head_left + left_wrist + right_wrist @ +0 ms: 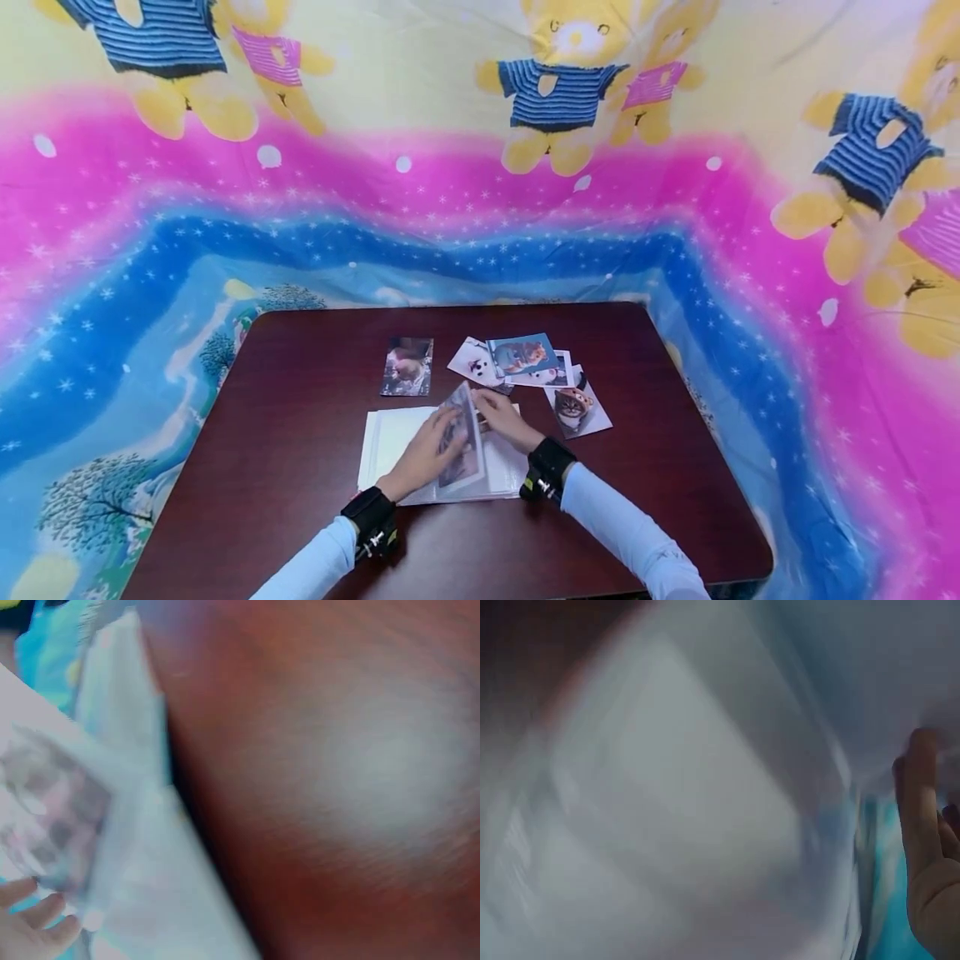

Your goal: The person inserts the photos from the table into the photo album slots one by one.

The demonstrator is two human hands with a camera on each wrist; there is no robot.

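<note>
The album (pixel 390 440) lies open on the table (pixel 300 400) in front of me, and a page (pixel 475 479) stands tilted up from its middle, with a picture (pixel 456 473) showing on it. Whether that picture sits fully inside a sleeve, I can't tell. My left hand (pixel 420 454) comes in from 8 o'clock, its fingers loosely straight against the page rather than wrapped around anything. My right hand (pixel 510 421) is at the page's top edge, near 1 o'clock; I can't tell whether finger and thumb pinch it or only touch it. With so light a hold, I think the page could flop over if either hand slackened, and the picture might slide or bend if the two pulled unevenly. Pressing hard at one corner would probably crease it. A careless sweep of my right forearm toward 2 o'clock could nudge the cat photo (pixel 577 408), or disturb the overlapping photos (pixel 522 356) at 1 o'clock. The lone photo (pixel 406 367) at 11 o'clock seems safer, well apart from both hands.
</note>
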